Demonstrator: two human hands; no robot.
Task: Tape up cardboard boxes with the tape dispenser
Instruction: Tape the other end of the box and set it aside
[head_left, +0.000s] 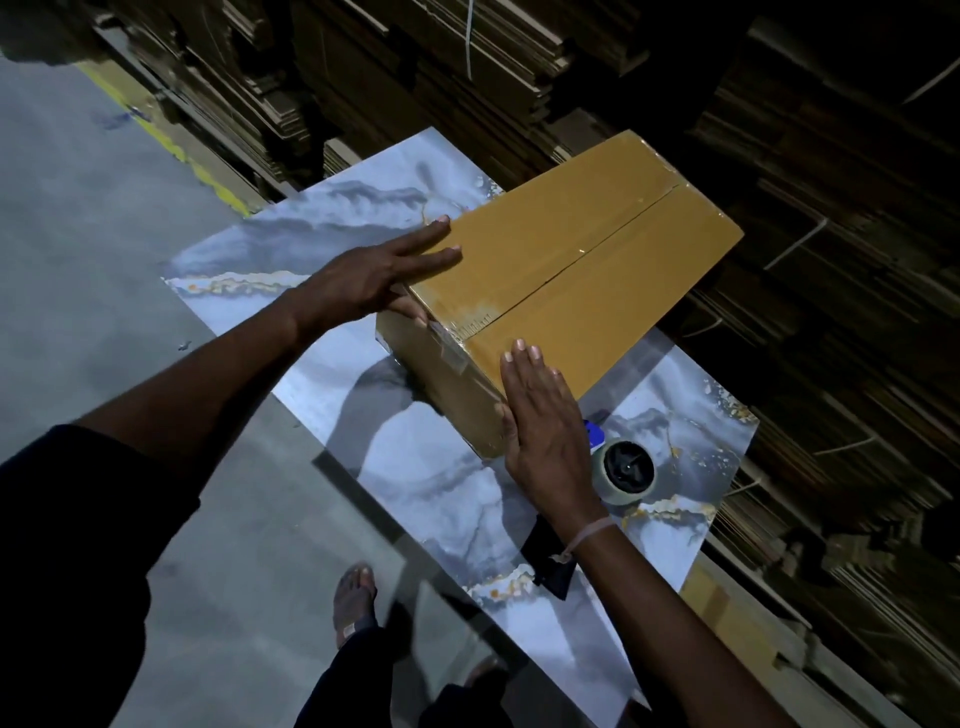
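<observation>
I see the cardboard box (561, 291) lying closed on the marble-patterned table (322, 244), its two top flaps meeting along a centre seam covered by a strip of clear tape (597, 249) that runs the length of the lid and folds down over the near end. My left hand (363, 280) lies flat at the box's left near corner: the fingers are straight and slightly fanned, two of them resting on the top face along the left edge, while the thumb reaches down against the near end panel, close to the tape tail there. My right hand (545, 421) is set against the box's right near corner with its fingers straight and pressed together, fingertips (521, 347) lying on the lid just beside the seam and the palm against the vertical edge; neither hand curls round anything. The tape dispenser (621, 467) sits on the table just right of my right hand, touched by no hand, its roll of clear tape facing up and a blue part showing behind my wrist. A dark flat object (550, 566) lies under my right forearm; I cannot make out what it is in this dim light. Stacks of flattened cardboard (831, 260) fill the area beyond the table.
</observation>
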